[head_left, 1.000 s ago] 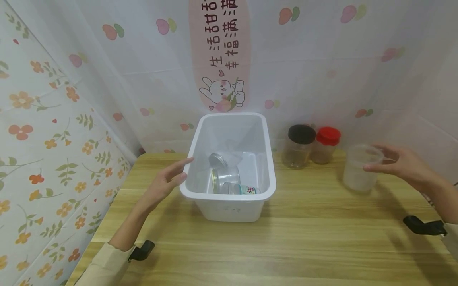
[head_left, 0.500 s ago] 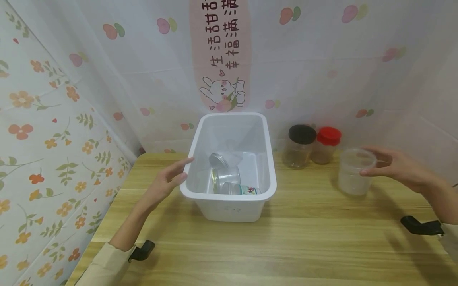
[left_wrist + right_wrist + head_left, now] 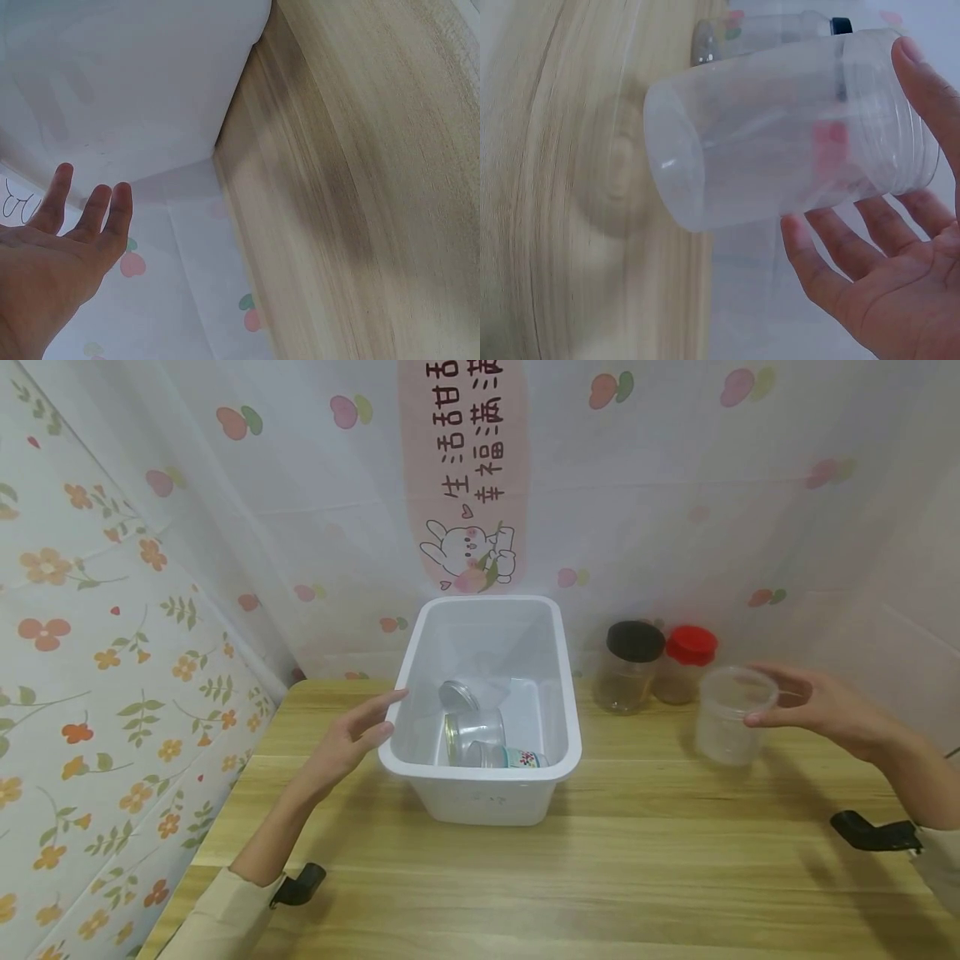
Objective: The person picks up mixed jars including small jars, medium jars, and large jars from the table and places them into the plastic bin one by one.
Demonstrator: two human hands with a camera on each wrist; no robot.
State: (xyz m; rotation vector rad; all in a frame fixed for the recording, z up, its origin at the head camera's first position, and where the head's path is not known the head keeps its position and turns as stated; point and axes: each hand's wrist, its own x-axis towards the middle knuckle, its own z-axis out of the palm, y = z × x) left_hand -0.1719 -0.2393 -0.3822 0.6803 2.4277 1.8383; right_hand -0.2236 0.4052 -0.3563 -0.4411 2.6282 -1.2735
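In the head view my right hand [image 3: 840, 710] grips a clear, lidless plastic jar [image 3: 742, 142] near its open mouth. Thumb on one side and fingers on the other hold it in the right wrist view, its base close over the wooden table [image 3: 630, 877]. My left hand [image 3: 348, 739], fingers loosely extended, is at the left rim of a white plastic bin [image 3: 480, 771]. Inside that bin lie a clear jar with a gold-coloured lid [image 3: 452, 739], a silver lid [image 3: 459, 697] and a small jar with a teal floral label [image 3: 521, 757].
Behind the held jar, against the curtain [image 3: 637, 510], stand a jar with a black lid [image 3: 634, 664] and a jar with a red lid [image 3: 686, 660]. A flowered curtain [image 3: 97, 693] hangs along the left side of the table.
My right hand has moved left with the clear jar, bringing it closer to the jar with the red lid. The left hand and the bin have stayed in place.
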